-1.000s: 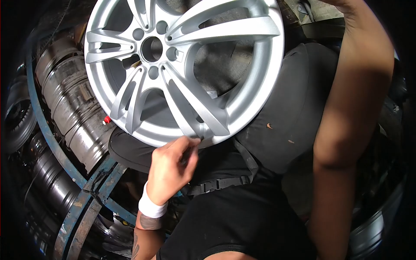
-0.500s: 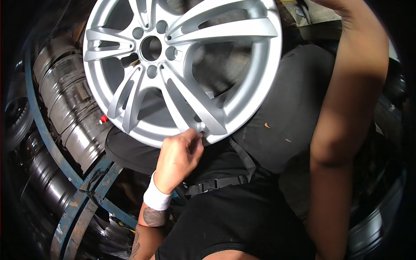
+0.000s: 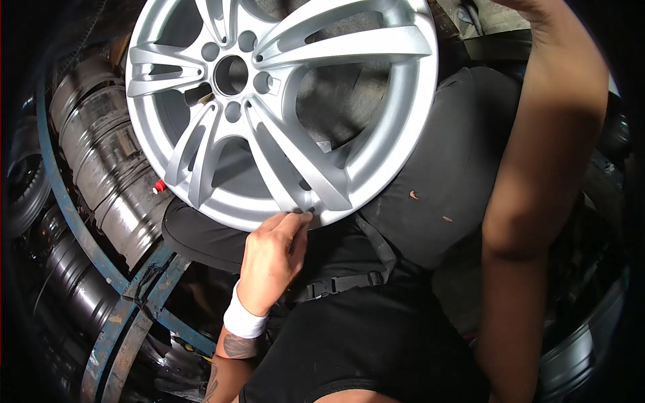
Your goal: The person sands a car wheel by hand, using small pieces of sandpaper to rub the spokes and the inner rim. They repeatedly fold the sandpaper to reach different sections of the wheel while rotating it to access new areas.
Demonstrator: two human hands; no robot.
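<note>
A silver alloy wheel rim [image 3: 295,138] with paired spokes leans across my lap, its face toward me. My left hand [image 3: 272,248], with a white wristband, is at the rim's lower edge between two spoke ends. Its thumb and fingers are pinched together by a small dark spot on the rim; what they hold, if anything, I cannot make out. At the top right, my right hand [image 3: 527,5] is cut off by the frame edge, so its fingers are hidden. That arm is raised beside the wheel.
On the left, several dark steel wheels [image 3: 107,148] lie behind a blue metal frame [image 3: 70,201]. A small red item with a white tip [image 3: 159,186] is beside the rim. More metal wheels [image 3: 571,356] show at the lower right.
My left hand has moved slightly down and left, its fingertips drawing a little away from the rim's spokes. The wheel has shifted very slightly left. My right arm is nearly unchanged.
</note>
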